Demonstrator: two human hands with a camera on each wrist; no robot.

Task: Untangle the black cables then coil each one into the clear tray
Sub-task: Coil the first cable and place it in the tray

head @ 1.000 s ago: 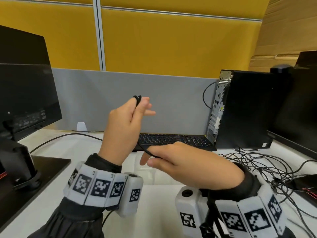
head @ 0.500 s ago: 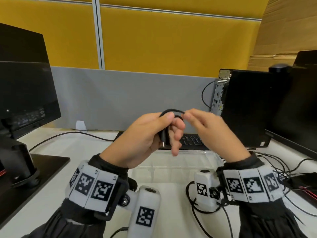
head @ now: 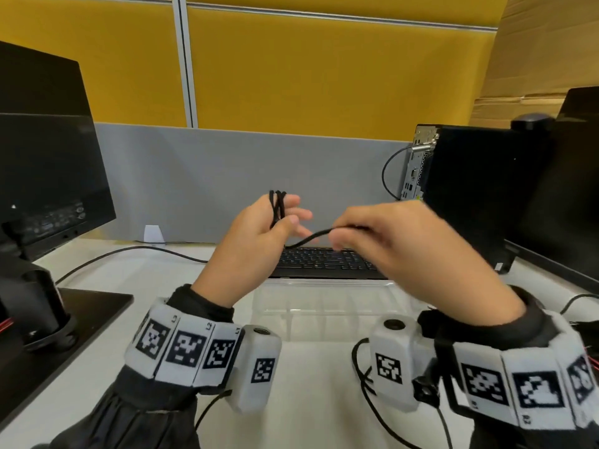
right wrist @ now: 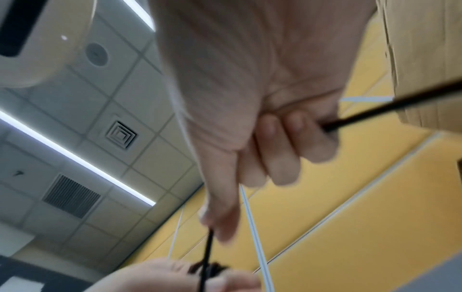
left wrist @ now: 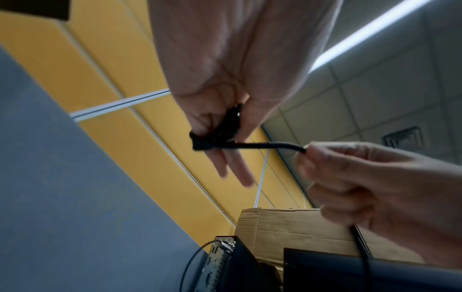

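black cable (head: 306, 238) held in the air above clear tray (head: 324, 306), between both hands. small bundle of loops pinched in left hand (head: 256, 244) by thumb and forefinger, other fingers (left wrist: 235, 168) straight. free run gripped in curled right hand (head: 405, 251), trailing out past the little finger. tray on white desk (head: 129, 280), just in front of keyboard (head: 324, 262).

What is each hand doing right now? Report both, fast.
Left hand: closed, pinching the small coiled loops of the thin black cable.
Right hand: closed, gripping the free run of the same cable.
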